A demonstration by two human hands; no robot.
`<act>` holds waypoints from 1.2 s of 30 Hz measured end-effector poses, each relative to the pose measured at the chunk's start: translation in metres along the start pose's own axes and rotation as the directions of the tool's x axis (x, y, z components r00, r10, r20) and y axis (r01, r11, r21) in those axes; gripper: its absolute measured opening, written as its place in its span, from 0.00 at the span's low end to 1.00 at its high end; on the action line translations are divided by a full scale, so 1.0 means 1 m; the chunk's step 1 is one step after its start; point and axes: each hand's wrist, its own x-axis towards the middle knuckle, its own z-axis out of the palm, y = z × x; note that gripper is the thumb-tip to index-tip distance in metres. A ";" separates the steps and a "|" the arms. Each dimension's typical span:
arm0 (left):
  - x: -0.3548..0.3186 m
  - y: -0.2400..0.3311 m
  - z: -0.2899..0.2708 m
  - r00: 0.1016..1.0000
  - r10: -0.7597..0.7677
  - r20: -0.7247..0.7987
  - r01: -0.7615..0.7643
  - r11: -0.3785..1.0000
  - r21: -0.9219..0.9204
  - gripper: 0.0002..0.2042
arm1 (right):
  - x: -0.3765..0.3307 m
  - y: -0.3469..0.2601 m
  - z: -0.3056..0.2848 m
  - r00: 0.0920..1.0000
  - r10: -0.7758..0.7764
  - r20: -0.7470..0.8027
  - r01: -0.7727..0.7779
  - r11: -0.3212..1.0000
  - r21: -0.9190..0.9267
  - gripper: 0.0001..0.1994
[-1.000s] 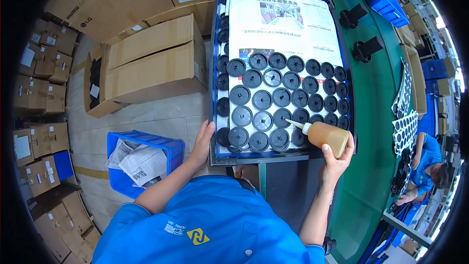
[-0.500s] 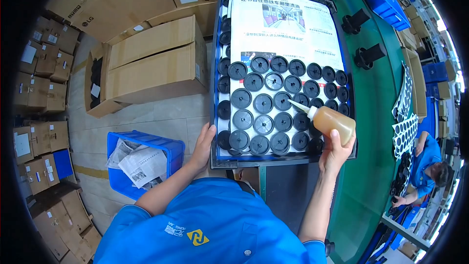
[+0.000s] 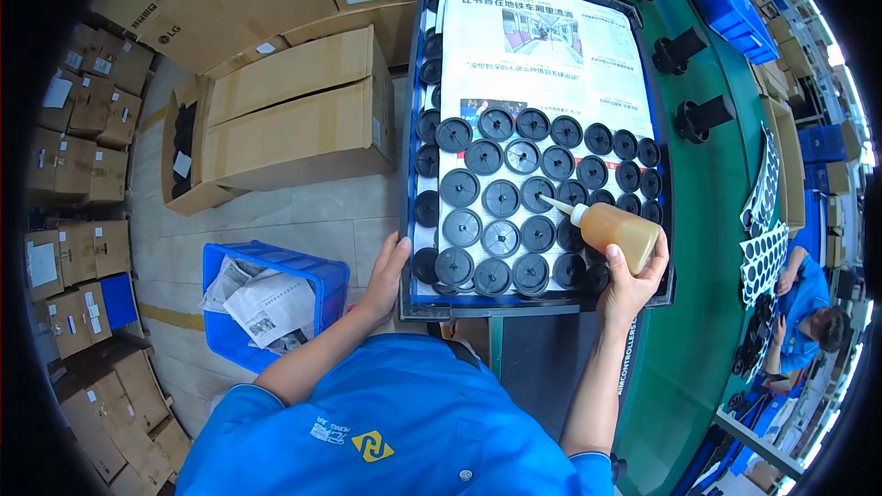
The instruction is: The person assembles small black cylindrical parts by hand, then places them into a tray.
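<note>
My right hand (image 3: 629,280) is closed round a squeeze bottle (image 3: 617,234) with amber-brown contents. The bottle lies tilted, its pale pointed nozzle (image 3: 562,207) reaching left to a round black disc (image 3: 537,193) with a raised centre. Whether the tip touches the disc, I cannot tell. Several such discs stand in rows on newspaper (image 3: 551,64) inside a black-rimmed blue tray (image 3: 542,305). Against the tray's near left edge, my left hand (image 3: 384,280) grips the side; some of its fingers are hidden.
A blue bin (image 3: 335,285) with crumpled newspaper stands on the floor at left. Beyond it lies a cardboard box (image 3: 294,129). Black flanged parts (image 3: 703,115) stand on the green bench (image 3: 680,349) at right. A co-worker (image 3: 804,303) in blue works at far right.
The bottle has shifted slightly left across the tray, its nozzle still at the same disc. My left hand stays on the tray's edge. The co-worker's arm has moved.
</note>
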 end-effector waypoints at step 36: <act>0.003 -0.009 -0.005 0.998 -0.042 -0.039 0.043 0.999 0.026 0.19 | 0.013 0.005 -0.031 0.986 0.041 -0.159 -0.031 0.997 0.064 0.32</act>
